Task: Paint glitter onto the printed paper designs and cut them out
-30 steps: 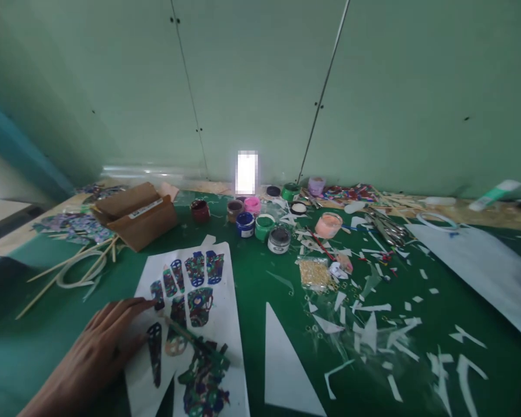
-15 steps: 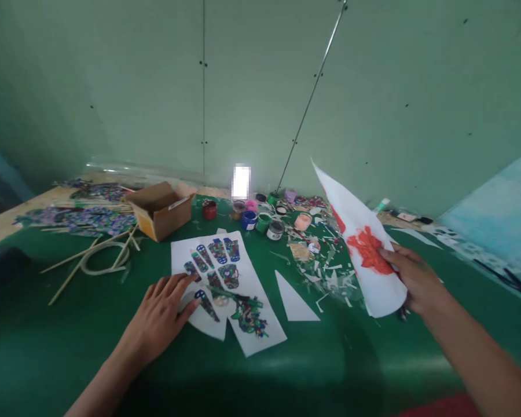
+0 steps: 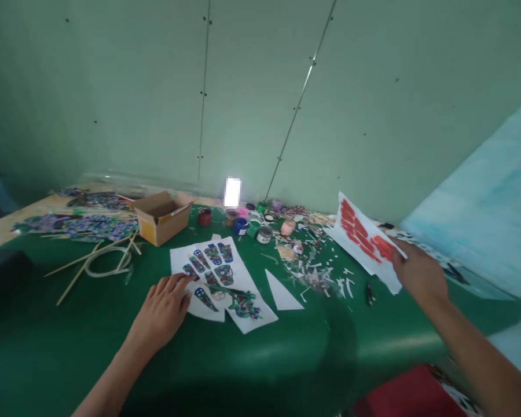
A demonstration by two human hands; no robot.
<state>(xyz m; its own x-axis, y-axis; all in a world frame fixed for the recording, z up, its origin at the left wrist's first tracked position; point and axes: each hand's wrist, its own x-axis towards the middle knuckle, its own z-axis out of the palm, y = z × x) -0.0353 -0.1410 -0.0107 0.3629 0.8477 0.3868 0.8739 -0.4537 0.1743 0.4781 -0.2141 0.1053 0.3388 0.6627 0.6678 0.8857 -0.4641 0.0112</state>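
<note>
"What is being changed?"
"The red-painted sheet (image 3: 360, 238), pinched by the right hand (image 3: 420, 272), is being lowered over the counter (image 3: 260, 356); more red is being shown."
"And the left hand (image 3: 167, 302)?"
"The patterned sheet (image 3: 240, 271) is being touched, grip loose."

The worktop (image 3: 264, 370) is dim; a pixelated white patch (image 3: 233, 192) glares at its back edge, sheen (image 3: 386, 340) and soft shadow (image 3: 342, 330) near its front.

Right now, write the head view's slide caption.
At a green table, left hand on white paper bearing multicoloured shapes, right hand holding red-patterned white paper.
</note>
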